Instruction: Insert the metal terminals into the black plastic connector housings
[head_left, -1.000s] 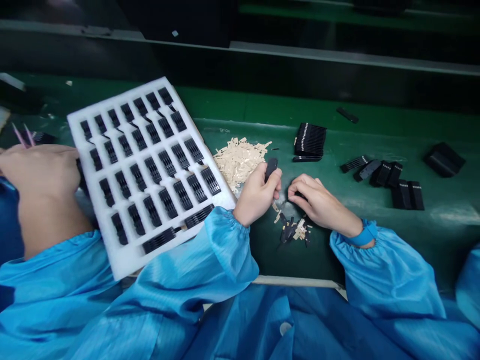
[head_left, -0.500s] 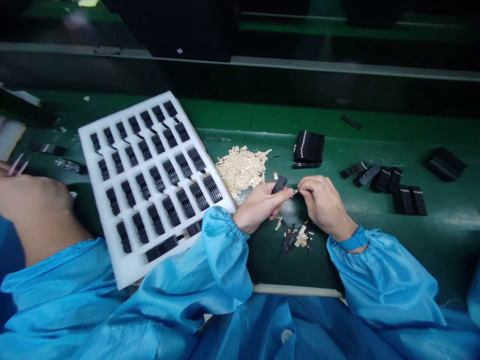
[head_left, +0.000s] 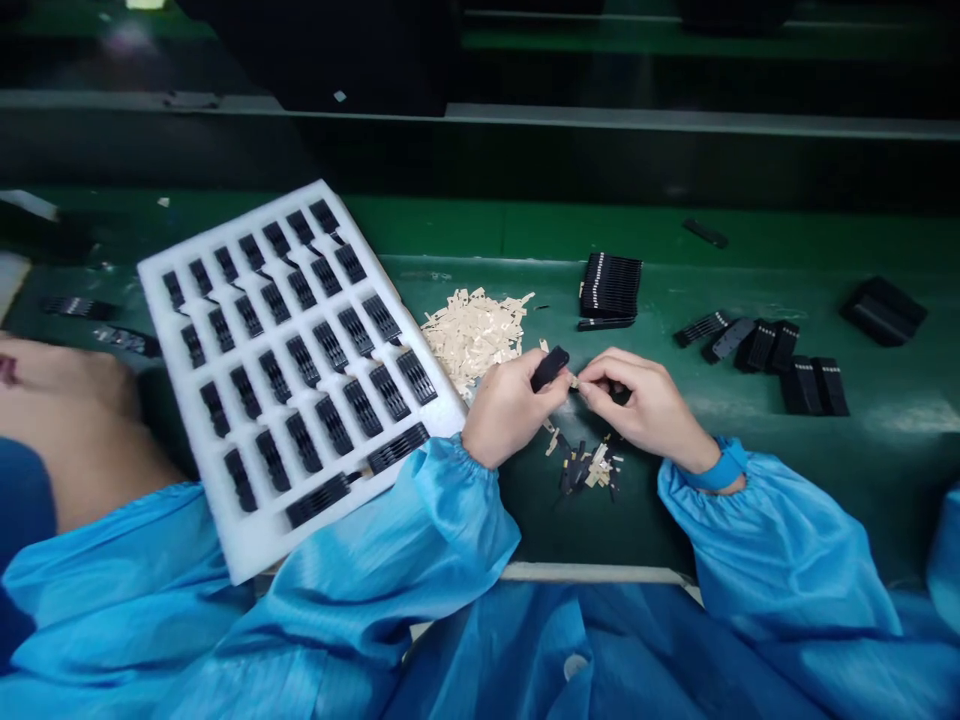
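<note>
Green bench (head_left: 600, 530), hands (head_left: 514, 408) (head_left: 651, 402) pinching black part (head_left: 550, 368), beige tab (head_left: 574, 382).

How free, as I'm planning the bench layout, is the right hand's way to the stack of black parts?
Probably free: the right hand pinches a beige strip, but nothing stands between it and the stack of black parts.

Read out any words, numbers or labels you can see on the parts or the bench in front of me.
No words, brands or numbers can be read here.
The black part in the left hand shows no legible marking.
The stacked black parts carry a row of white marks along one edge, too small to read.
The blue wristband shows nothing legible.
</note>
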